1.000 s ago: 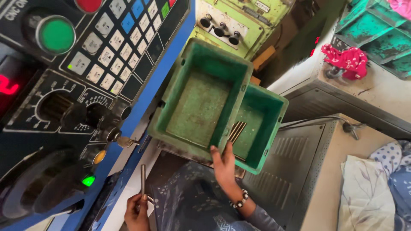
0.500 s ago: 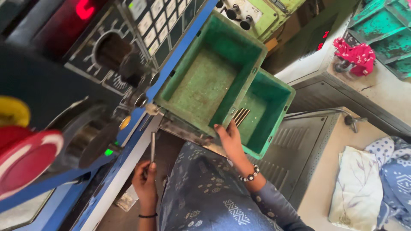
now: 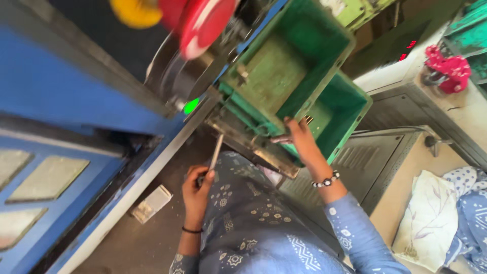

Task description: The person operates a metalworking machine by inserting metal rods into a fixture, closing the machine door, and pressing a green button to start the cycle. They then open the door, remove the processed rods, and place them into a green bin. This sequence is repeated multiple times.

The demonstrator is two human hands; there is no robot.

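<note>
Holding a thin metal rod (image 3: 215,153) between fingers and thumb, the left hand (image 3: 197,186) sits low in the view, just above the person's patterned blue lap. The rod's long axis runs steeply upward from the hand, leaning a little to the right, so its free end points toward the underside of the metal ledge (image 3: 248,144) below the green bins. The lower end is hidden inside the closed grip.

The right hand (image 3: 300,139) reaches up and over the front edge of the smaller green bin (image 3: 350,109), fingers curled around a small bundle of rods (image 3: 289,136). That bundle lies nearly level, its ends poking out to the left of the fingers, and a few tips show just above the hand near the bin wall. A beaded bracelet (image 3: 325,180) circles that wrist.

The smaller bin sits to the right of and partly behind a larger green bin (image 3: 284,66). The larger one shows a bare, dusty floor with nothing lying in it that can be made out. What the smaller one holds is mostly blocked by the hand and blur.

Left of the bins stands a blue machine panel (image 3: 76,91) with a big red button (image 3: 205,20), a yellow knob (image 3: 134,10) and a small green light (image 3: 190,105). A small clear box (image 3: 151,203) lies on the dark surface beside the left forearm.
</note>
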